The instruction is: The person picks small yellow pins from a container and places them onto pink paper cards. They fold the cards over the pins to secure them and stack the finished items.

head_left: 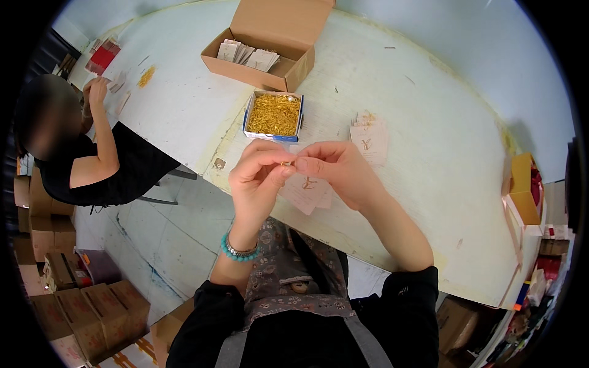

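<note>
Place: a small packing workshop where I sit.
Signs: my worn white table [429, 153], stacked cardboard cartons [80, 306] on the floor, a co-worker [92, 159] sorting cards.
</note>
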`<state>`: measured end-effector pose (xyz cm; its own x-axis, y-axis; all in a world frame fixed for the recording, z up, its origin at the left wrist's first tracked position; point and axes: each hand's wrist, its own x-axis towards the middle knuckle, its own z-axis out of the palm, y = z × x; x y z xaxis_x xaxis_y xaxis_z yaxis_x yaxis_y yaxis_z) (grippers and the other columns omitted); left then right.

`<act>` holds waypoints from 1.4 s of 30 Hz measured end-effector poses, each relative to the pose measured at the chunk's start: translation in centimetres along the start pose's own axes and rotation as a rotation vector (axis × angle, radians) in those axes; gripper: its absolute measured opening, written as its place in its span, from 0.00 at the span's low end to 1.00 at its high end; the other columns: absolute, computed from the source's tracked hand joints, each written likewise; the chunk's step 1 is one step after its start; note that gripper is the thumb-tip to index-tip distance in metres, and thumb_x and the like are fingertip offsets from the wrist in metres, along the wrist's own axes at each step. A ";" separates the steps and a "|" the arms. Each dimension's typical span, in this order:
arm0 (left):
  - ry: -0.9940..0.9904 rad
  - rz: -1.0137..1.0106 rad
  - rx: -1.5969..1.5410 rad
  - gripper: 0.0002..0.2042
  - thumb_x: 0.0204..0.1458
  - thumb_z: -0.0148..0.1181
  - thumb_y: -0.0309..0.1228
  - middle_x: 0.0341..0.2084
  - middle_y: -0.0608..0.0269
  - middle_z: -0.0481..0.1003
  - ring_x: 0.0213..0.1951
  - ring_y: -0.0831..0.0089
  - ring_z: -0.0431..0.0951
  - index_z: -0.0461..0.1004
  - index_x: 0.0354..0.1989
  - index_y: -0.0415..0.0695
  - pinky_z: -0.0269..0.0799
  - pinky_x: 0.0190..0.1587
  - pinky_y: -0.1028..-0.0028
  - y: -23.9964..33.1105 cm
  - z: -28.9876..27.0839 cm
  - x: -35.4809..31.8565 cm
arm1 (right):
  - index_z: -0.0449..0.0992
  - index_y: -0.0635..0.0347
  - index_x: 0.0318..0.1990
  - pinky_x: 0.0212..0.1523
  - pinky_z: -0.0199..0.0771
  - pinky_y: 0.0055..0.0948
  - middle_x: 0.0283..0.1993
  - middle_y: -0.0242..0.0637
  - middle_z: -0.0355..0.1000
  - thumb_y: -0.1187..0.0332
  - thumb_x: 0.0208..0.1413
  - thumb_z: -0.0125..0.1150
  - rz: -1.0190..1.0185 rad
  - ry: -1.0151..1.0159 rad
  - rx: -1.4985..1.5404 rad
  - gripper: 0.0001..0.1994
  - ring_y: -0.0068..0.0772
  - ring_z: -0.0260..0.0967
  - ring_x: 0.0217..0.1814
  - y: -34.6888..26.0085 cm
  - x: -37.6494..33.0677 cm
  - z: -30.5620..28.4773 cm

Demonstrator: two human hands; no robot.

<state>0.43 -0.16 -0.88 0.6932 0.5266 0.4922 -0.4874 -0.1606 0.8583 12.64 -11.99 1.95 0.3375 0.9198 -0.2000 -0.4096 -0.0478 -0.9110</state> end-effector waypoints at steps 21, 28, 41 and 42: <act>0.073 -0.426 -0.514 0.11 0.54 0.58 0.31 0.24 0.64 0.70 0.23 0.82 0.72 0.71 0.39 0.36 0.68 0.16 0.84 1.8 1.5 -0.4 | 0.74 0.66 0.34 0.34 0.68 0.21 0.29 0.33 0.71 0.67 0.57 0.58 -0.160 -0.104 0.234 0.09 0.22 0.68 0.29 0.8 -0.7 1.5; 0.002 -0.251 -0.386 0.07 0.49 0.62 0.26 0.24 0.67 0.68 0.22 0.81 0.68 0.72 0.34 0.39 0.65 0.21 0.83 0.5 1.1 -0.4 | 0.74 0.67 0.35 0.31 0.68 0.21 0.28 0.31 0.71 0.66 0.56 0.58 -0.042 -0.223 0.374 0.10 0.21 0.67 0.29 1.4 0.0 0.4; -0.094 -0.491 -0.003 0.05 0.46 0.64 0.21 0.27 0.67 0.74 0.28 0.83 0.72 0.75 0.30 0.37 0.68 0.31 0.82 2.1 0.3 1.0 | 0.77 0.63 0.31 0.26 0.67 0.19 0.25 0.33 0.72 0.71 0.47 0.64 -0.575 0.274 -0.625 0.06 0.19 0.67 0.24 -0.4 -1.5 0.1; -0.080 -0.529 0.010 0.06 0.45 0.65 0.23 0.27 0.66 0.74 0.28 0.83 0.72 0.75 0.31 0.37 0.68 0.30 0.82 2.0 0.4 1.0 | 0.77 0.64 0.31 0.25 0.67 0.19 0.25 0.33 0.72 0.71 0.47 0.64 -0.596 0.303 -0.662 0.06 0.19 0.67 0.24 -0.4 -1.5 0.0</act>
<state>0.35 -0.31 1.38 0.8814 0.4725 0.0013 -0.0559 0.1016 0.9933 12.28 -13.30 2.65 0.5808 0.7279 0.3645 0.4356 0.1004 -0.8945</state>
